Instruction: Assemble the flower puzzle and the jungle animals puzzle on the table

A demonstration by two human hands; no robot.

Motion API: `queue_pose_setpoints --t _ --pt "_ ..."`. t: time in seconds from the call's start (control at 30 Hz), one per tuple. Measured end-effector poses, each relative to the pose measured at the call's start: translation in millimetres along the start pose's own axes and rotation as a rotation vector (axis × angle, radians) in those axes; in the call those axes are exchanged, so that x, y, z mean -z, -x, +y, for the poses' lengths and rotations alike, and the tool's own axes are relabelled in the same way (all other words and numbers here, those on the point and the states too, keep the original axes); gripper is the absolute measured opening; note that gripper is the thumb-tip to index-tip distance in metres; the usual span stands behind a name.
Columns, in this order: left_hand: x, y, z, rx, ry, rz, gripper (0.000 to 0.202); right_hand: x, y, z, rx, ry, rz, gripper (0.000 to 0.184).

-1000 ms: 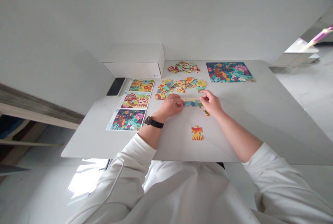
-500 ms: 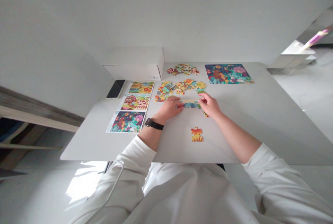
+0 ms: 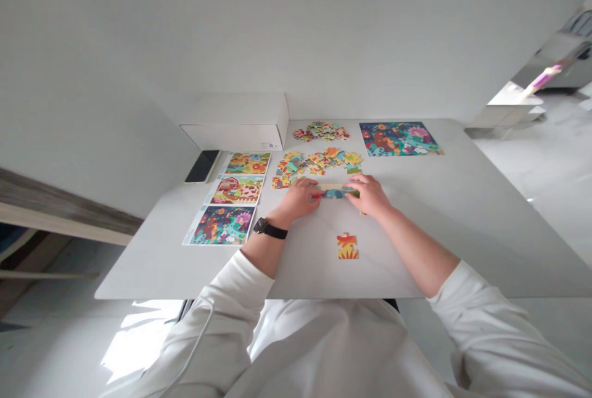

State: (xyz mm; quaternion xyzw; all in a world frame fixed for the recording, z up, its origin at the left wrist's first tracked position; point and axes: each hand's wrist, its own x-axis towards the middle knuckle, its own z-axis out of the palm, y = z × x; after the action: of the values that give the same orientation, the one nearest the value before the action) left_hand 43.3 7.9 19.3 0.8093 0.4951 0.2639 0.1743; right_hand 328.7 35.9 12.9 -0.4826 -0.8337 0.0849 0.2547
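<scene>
A short strip of joined jigsaw puzzle pieces point(image 3: 333, 192), pale along the top with blue and red parts, lies flat on the table between my hands. My left hand point(image 3: 300, 200), with a dark watch on its wrist, is closed on the strip's left end. At the right end my right hand point(image 3: 369, 195) holds it with bent fingers and thumb, hiding part of it. Nearer me lies an orange and yellow puzzle section point(image 3: 348, 247). Just beyond my hands is a spread of yellow, orange and teal pieces point(image 3: 324, 160).
Farther back sits a second heap of pieces point(image 3: 322, 131), left of a dark forest picture sheet point(image 3: 400, 139). To the left are a sheet with three pictures point(image 3: 238, 190), a phone point(image 3: 202, 166) and a white box point(image 3: 235, 129). A wall borders the table's back.
My right hand has gone from pinching at the strip's right end to spreading its fingers over that end. My left hand stays on the left end. The view has shifted slightly.
</scene>
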Motion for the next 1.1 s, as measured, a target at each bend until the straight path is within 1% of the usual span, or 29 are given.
queue_pose_setpoints --t 0.1,0.2,0.37,0.5,0.6,0.67,0.7,0.73,0.8,0.9,1.0,1.1 --pt "-1.1 0.3 1.1 -0.005 -0.019 -0.002 0.034 2.4 0.0 4.0 0.005 0.04 -0.079 0.026" --pt "-3.9 0.5 3.1 -0.009 -0.013 0.011 0.033 7.8 -1.5 9.0 0.023 0.033 -0.144 0.028" --pt "-11.6 0.2 8.3 -0.023 -0.048 0.021 0.034 18.6 -2.9 22.0 0.056 0.015 -0.184 0.029" --pt "-16.3 -0.2 15.4 -0.009 -0.083 0.013 0.036 24.8 -3.4 32.3 0.11 -0.034 -0.224 0.032" --pt "-16.8 0.7 27.0 -0.017 -0.114 0.04 0.036 27.5 -4.6 35.1 0.112 -0.049 -0.191 0.029" --pt "-16.2 3.3 39.6 -0.072 -0.108 0.047 0.036 30.1 -5.6 35.3 0.057 -0.043 -0.108 0.024" --pt "-16.1 5.5 47.2 -0.119 -0.089 0.028 0.035 32.0 -6.1 35.4 0.015 -0.04 -0.054 0.022" --pt "-16.2 8.4 55.5 -0.18 -0.059 -0.02 0.034 34.2 -6.4 35.7 -0.034 -0.038 0.001 0.022" --pt "-17.5 15.9 72.4 -0.309 0.008 -0.169 0.033 38.7 -6.7 37.1 -0.131 -0.04 0.09 0.023" --pt "-22.1 28.2 93.0 -0.441 0.017 -0.356 0.038 42.9 -6.1 40.7 -0.24 -0.041 0.155 0.025" --pt "-25.6 35.5 102.8 -0.481 -0.039 -0.426 0.045 41.9 -5.2 43.6 -0.285 -0.034 0.162 0.025" --pt "-23.8 36.5 103.5 -0.478 -0.059 -0.448 0.036 37.9 -4.7 44.0 -0.296 -0.033 0.141 0.024"
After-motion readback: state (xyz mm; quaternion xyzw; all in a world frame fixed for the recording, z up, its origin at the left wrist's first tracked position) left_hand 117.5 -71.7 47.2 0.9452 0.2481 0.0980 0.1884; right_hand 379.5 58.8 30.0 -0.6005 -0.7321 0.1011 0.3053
